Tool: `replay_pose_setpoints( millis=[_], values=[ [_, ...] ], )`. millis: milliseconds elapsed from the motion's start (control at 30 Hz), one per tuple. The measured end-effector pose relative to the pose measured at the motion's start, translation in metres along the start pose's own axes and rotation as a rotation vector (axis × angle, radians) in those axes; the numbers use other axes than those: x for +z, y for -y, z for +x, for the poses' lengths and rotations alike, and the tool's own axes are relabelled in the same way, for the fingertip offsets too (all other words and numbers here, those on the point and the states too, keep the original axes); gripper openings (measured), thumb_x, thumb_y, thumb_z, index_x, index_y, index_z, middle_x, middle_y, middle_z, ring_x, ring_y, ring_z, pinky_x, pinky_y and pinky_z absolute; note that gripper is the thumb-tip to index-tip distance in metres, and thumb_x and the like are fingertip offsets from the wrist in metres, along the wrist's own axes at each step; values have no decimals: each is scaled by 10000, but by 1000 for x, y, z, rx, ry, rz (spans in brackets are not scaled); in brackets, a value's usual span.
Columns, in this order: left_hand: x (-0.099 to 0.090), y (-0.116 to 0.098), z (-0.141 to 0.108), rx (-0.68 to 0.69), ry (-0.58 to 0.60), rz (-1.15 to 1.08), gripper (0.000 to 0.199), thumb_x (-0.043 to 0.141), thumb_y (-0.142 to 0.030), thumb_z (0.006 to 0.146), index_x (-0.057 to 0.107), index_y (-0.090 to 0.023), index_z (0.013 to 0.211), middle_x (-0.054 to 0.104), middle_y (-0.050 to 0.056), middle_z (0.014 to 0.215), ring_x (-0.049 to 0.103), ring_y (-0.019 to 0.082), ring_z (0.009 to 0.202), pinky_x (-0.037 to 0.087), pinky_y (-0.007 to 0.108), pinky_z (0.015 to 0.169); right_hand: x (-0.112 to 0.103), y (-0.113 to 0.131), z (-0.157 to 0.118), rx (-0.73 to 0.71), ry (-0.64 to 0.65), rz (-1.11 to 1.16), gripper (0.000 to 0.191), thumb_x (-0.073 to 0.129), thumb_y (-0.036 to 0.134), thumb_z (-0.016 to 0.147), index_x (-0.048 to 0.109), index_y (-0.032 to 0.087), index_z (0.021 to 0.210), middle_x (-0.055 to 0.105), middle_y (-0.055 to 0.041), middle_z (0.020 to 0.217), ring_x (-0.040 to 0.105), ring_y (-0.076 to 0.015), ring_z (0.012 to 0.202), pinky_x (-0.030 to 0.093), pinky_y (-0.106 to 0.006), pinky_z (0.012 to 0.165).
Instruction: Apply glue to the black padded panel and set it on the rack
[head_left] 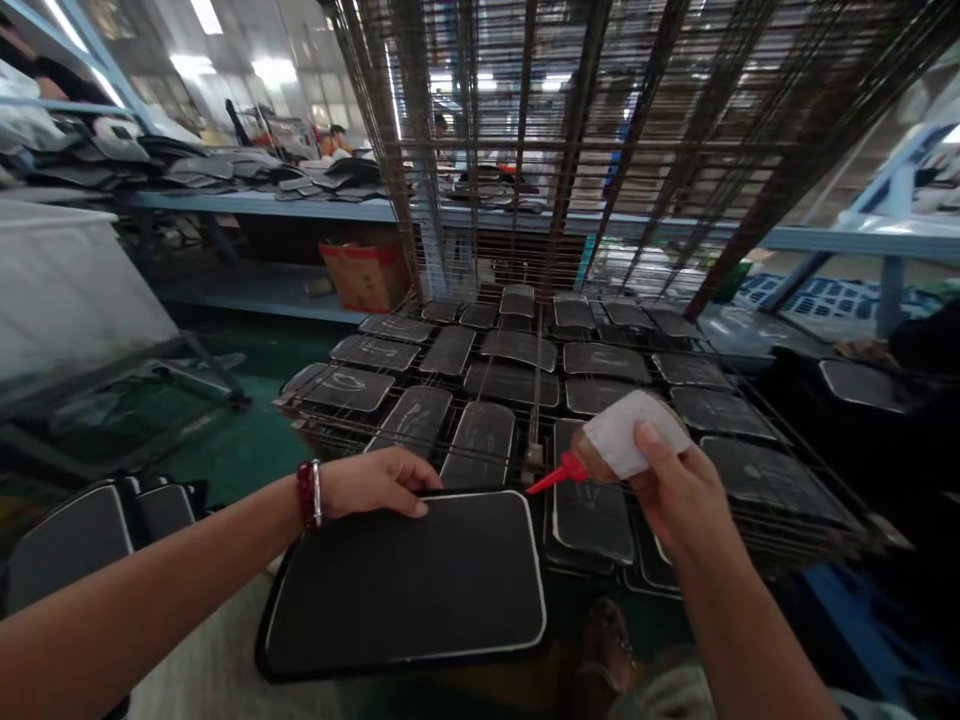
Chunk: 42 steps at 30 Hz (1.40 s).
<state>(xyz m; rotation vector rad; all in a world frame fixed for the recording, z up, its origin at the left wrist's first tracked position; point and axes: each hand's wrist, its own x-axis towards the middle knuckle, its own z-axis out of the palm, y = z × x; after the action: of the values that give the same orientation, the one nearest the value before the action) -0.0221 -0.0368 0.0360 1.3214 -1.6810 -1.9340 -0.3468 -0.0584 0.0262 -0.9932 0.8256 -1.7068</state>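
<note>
While the left hand [382, 483] pinches a black panel [412, 590] by its upper edge, the right hand [681, 490] grips a red-nozzled bottle [626, 437] tilted toward one corner.

Green floor [262, 420], blue workbench [300, 207], bright lights [274, 71]

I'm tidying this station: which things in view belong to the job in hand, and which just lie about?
Belong to the job:
Black rounded panel with pale edging, held by the left hand
Brownish bottle with white wrap and red nozzle, in the right hand
Brown wire-mesh rack bearing dark panels

Probably just lying about:
Red-and-brown cardboard box
Large whitish bin
</note>
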Motion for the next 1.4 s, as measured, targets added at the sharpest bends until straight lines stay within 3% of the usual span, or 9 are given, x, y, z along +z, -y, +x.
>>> replay_pose_setpoints(
  millis=[800,1167,1400],
  values=[
    [-4,-5,2,-13,61,-20,248,693,-224,677,688,-170,919,726,29,820,662,154,663,501,214,603,-1,-4,0,36,64,-27,389,794,343,698,652,200,1031,662,-32,927,621,-159,764,546,-212,622],
    [-13,-3,4,-3,31,-87,257,707,-201,652,680,-149,902,729,39,835,668,152,661,513,219,613,-3,-1,-3,7,127,-1,350,772,302,728,661,220,1049,672,-18,927,623,-134,747,541,-191,646],
    [-15,-4,1,11,-37,-144,249,693,-180,652,695,-147,899,726,73,847,676,184,679,520,250,621,-5,0,-6,-38,134,-30,350,764,328,726,662,230,1046,673,-34,926,631,-174,752,541,-246,622]
  ],
)
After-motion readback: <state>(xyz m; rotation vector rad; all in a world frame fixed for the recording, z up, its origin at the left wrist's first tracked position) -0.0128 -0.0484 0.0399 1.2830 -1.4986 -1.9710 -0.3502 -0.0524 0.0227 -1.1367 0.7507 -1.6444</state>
